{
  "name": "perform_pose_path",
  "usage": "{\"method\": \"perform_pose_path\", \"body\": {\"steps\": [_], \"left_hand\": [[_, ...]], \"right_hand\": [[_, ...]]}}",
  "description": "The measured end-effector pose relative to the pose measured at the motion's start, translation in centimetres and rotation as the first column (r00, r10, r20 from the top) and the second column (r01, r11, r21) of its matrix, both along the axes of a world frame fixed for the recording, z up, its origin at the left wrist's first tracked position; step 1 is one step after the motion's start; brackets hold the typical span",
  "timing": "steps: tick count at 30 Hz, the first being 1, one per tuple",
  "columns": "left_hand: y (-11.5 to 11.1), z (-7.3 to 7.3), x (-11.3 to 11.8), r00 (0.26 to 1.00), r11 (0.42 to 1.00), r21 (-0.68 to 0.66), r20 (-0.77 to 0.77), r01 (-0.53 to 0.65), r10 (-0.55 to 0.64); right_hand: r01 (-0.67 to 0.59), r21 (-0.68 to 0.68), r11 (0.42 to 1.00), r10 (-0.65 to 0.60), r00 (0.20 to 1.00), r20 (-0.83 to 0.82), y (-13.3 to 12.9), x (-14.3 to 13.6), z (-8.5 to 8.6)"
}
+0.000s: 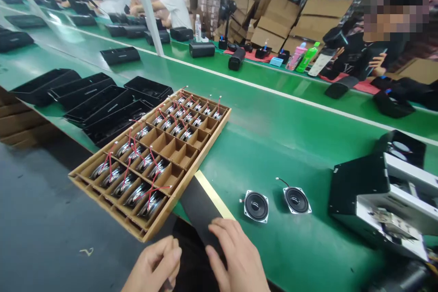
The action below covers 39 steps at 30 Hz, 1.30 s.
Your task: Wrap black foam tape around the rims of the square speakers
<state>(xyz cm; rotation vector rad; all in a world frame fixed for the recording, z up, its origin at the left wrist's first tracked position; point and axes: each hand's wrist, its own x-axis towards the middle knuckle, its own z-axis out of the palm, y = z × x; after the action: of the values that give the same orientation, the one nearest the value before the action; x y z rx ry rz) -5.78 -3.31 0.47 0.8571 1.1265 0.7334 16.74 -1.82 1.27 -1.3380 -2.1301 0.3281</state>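
At the bottom centre, my left hand (pixel 155 264) is closed, thumb against curled fingers; a small dark bit shows below them, too hidden to name. My right hand (pixel 236 255) has its fingers apart and rests over the edge of a dark strip (pixel 200 205) with a pale yellow border. Above my hands, a cardboard divider tray (pixel 214 134) holds several round metal speakers with red wires, and some compartments hold nothing. Two square-framed black speakers, one (pixel 256 206) nearer and one (pixel 296 200) farther right, lie face up on the green table (pixel 267 155).
Black housings (pixel 112 105) are piled behind the tray's left side. A black and white machine (pixel 359 191) stands at the right. Across the table are bottles (pixel 308 57), more housings (pixel 201 49), cartons (pixel 273 20) and people, one in a white shirt (pixel 176 11).
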Motion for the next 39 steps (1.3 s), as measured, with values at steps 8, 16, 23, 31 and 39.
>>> {"method": "perform_pose_path", "body": {"steps": [8,16,23,31,39], "left_hand": [[1.6,-1.8,-0.4,0.987,0.984,-0.166,0.152,0.067,-0.041],[2.6,-2.8,-1.0,0.993,0.990,-0.135,0.096,-0.050,0.063],[2.1,-1.6,-1.2,0.968,0.991,0.004,-0.216,0.131,-0.127],[0.5,-3.5,1.9,0.969,0.990,0.024,-0.210,0.136,-0.128],[0.2,-0.4,3.1,0.953,0.962,0.190,-0.269,0.195,-0.140]], "right_hand": [[-0.007,-0.028,1.000,0.014,0.957,0.289,5.0,-5.3,-0.5],[-0.038,-0.112,0.993,0.083,0.902,0.423,2.3,-1.5,-1.8],[-0.152,-0.128,0.980,0.188,0.918,0.350,0.0,1.5,-0.6],[-0.186,0.026,0.982,0.183,0.979,0.093,-2.1,0.9,-1.8],[-0.026,0.041,0.999,0.026,1.000,0.009,-1.3,-1.6,1.6]]}}
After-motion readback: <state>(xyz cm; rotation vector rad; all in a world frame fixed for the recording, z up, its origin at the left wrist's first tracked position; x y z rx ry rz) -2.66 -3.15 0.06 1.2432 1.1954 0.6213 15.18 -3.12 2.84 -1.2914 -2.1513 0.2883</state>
